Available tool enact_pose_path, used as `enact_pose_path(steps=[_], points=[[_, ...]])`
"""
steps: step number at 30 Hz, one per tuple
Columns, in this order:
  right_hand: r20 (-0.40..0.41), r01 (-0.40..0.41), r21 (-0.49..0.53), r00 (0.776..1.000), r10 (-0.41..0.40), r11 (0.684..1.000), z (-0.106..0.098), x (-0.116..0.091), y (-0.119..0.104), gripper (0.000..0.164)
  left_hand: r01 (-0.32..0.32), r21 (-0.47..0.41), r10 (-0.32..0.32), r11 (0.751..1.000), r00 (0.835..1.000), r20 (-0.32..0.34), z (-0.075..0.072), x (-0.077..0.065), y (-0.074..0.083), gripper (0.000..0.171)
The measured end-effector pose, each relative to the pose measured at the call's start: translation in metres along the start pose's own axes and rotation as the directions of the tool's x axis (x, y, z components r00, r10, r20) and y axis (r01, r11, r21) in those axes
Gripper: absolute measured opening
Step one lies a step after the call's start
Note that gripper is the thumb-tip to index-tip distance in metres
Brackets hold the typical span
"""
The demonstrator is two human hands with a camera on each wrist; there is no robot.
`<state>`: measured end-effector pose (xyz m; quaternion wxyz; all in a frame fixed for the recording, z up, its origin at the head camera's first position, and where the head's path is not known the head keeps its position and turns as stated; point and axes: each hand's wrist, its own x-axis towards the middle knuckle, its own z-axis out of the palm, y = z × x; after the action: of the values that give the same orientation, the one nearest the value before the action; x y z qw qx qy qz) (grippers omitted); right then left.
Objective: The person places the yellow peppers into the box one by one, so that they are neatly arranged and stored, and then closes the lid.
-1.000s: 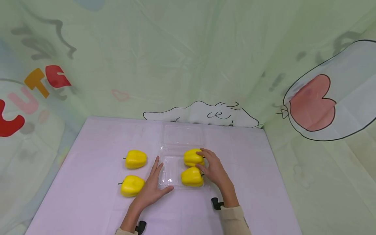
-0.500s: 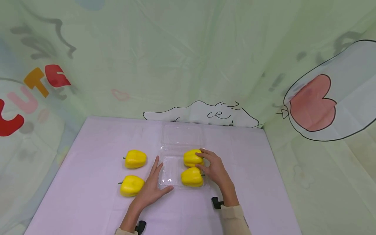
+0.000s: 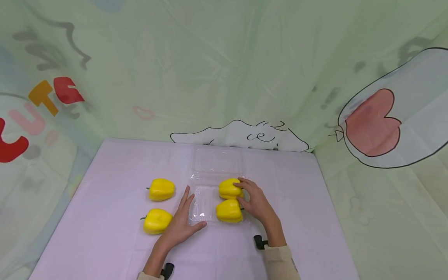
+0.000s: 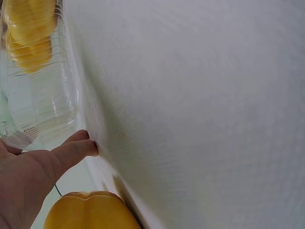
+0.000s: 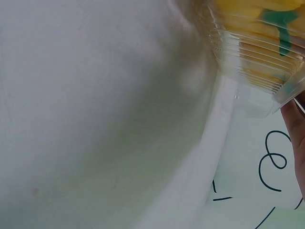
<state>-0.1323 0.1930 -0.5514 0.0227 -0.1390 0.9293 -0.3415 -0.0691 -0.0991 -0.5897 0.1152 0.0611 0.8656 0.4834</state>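
In the head view, a clear plastic clamshell box (image 3: 203,202) lies with its lid folded back. Two yellow bell peppers sit in its right half: a far pepper (image 3: 229,189) and a near pepper (image 3: 228,211). My right hand (image 3: 258,204) holds the far pepper at its stem end, fingers over the far side and thumb between the two peppers. My left hand (image 3: 180,229) is spread beside the box's left edge, holding nothing. Left of it lie two more peppers, one farther back (image 3: 161,189) and one nearer (image 3: 156,221). In the left wrist view, a pepper (image 4: 93,212) shows below the hand.
The transparent lid (image 3: 217,160) lies flat behind the base. A pale lilac cloth covers the table (image 3: 297,217). Printed green fabric (image 3: 210,70) hangs at the back and both sides. Each wrist carries a small black camera mount (image 3: 259,242).
My right thumb and wrist have shifted slightly to the right, while the fingers stay at the far pepper. My left hand and the two peppers on the left look unmoved.
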Motion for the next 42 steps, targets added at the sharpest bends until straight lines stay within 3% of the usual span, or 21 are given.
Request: enact_pose_path(steps=[15,42], points=[[-0.026,0.029,0.043,0.999,-0.027,0.999,0.003,-0.007,0.008,0.045,0.004,0.003,-0.004,1.000,1.000,0.002,0.002,0.000,0.000,0.105],[-0.105,0.075,-0.024,0.991,-0.077,0.997,0.011,-0.011,0.009,0.046,0.005,0.005,-0.005,1.000,1.000,0.002,0.001,0.000,-0.001,0.105]])
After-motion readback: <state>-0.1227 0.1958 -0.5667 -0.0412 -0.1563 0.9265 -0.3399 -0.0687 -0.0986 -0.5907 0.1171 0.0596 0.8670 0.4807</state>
